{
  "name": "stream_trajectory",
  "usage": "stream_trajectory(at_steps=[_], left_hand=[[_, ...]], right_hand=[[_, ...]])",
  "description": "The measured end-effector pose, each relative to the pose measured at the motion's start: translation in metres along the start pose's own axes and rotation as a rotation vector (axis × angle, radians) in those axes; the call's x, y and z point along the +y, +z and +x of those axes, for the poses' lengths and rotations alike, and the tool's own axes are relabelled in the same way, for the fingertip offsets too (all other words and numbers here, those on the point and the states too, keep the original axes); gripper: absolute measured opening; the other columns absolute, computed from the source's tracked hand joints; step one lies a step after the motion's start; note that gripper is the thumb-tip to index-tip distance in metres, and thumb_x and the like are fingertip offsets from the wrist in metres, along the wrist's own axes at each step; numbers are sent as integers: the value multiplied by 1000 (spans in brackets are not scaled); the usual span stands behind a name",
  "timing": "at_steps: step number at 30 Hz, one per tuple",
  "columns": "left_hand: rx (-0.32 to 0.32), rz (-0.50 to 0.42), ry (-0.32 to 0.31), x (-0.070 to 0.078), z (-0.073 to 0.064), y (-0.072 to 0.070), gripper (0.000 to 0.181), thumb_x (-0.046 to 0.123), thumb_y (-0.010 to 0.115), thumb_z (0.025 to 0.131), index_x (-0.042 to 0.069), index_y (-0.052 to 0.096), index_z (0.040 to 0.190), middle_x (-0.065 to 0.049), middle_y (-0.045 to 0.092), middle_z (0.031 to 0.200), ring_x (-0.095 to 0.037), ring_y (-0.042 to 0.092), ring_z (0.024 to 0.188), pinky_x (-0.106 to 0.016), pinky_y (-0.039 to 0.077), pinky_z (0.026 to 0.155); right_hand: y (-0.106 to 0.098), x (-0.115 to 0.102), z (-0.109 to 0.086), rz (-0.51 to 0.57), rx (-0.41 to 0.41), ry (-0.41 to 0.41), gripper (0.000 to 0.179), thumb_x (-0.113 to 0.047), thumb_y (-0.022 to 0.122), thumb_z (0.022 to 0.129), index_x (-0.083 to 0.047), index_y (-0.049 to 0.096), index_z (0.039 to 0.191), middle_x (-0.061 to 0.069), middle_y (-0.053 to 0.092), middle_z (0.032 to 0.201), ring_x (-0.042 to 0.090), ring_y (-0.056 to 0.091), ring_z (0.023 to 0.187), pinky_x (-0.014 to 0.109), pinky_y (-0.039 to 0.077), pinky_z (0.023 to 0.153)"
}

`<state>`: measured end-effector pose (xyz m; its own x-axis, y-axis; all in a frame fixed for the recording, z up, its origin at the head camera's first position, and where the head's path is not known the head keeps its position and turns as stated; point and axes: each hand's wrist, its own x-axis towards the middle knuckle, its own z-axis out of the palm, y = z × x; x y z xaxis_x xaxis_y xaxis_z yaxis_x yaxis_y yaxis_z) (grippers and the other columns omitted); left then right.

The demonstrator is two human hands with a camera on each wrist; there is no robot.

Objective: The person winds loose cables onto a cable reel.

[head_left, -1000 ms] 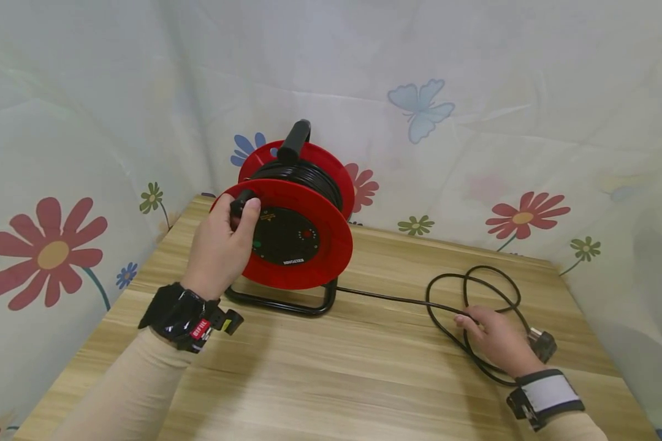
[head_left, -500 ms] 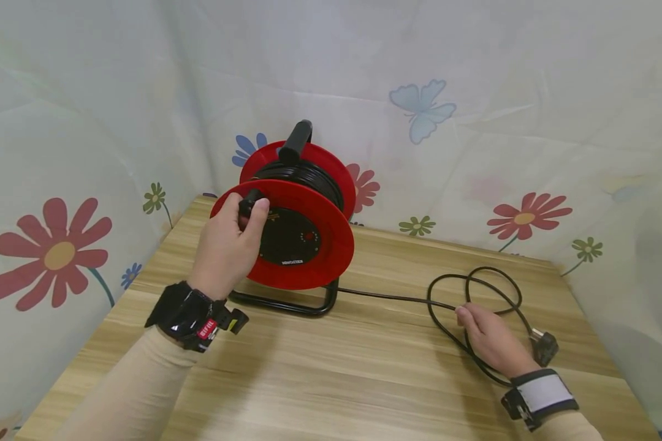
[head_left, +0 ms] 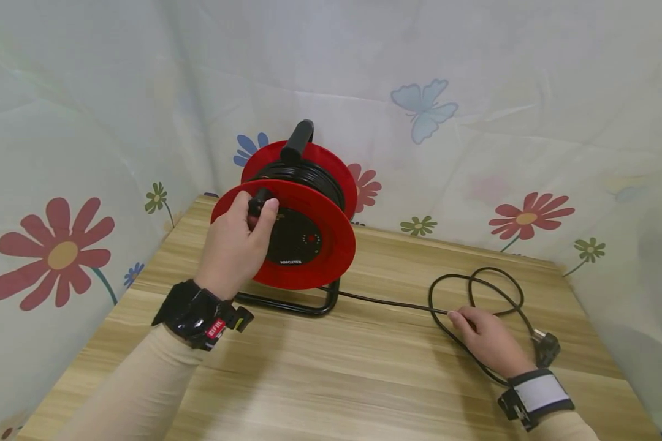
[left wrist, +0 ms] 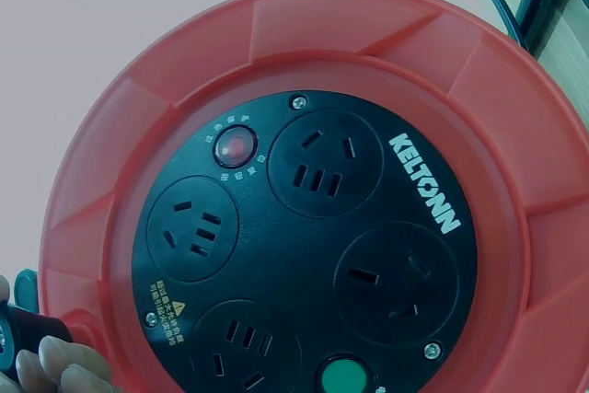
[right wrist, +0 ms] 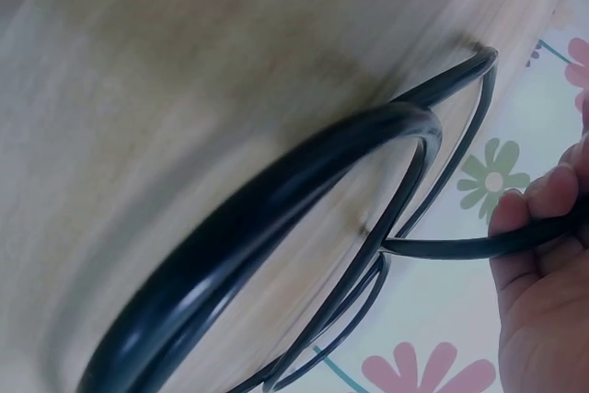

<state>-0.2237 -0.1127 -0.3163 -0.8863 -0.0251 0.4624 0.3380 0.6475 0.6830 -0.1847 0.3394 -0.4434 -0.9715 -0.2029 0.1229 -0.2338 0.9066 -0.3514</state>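
Observation:
A red cable reel (head_left: 331,257) with a black socket panel (head_left: 298,242) stands on the table at left of centre in the head view. My left hand (head_left: 232,248) grips the black crank knob (head_left: 262,197) on its front disc. Black cable (head_left: 388,302) leaves the reel near the base and runs to the right. There my right hand (head_left: 491,346) pinches it between thumb and fingers. Beyond this hand the cable lies in loose loops (head_left: 521,294) and ends in a black plug (head_left: 547,348). The left wrist view shows the reel's sockets (left wrist: 325,164) and green button (left wrist: 344,376) up close.
Wound cable (head_left: 303,174) fills the drum under a black carrying handle (head_left: 298,141). A black tube stand (head_left: 287,305) supports the reel on the wooden table (head_left: 364,380). Flower-printed white sheets (head_left: 331,67) hang behind and beside the table.
The crank knob and my left hand have moved right along the disc's upper part, and the reel has turned slightly clockwise. My right hand has shifted a little left with the cable.

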Motion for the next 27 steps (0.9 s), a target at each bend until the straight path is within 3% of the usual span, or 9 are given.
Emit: stream_trajectory(at_steps=[8,15,27], left_hand=[[-30,50,35,8,2,5,43,53,39,95,10,44,87,-7,49,60,-20,48,52,-31,36,45],[-49,34,63,13,1,10,40,49,41,96,10,45,88,-6,50,59,-18,49,52,-31,38,45],[-40,49,81,16,2,16,38,48,43,96,11,44,87,-4,51,59,-16,49,52,-31,39,45]], right_hand=[[4,-2,1,-2,-4,12,42,-47,44,97,-15,61,76,-2,47,61,13,43,54,31,36,51],[9,-7,2,20,-6,31,42,-48,45,97,-15,59,75,-2,45,60,13,41,52,31,35,50],[14,-6,3,15,-1,50,43,-53,46,94,-18,62,76,-3,50,62,12,44,53,30,37,51]])
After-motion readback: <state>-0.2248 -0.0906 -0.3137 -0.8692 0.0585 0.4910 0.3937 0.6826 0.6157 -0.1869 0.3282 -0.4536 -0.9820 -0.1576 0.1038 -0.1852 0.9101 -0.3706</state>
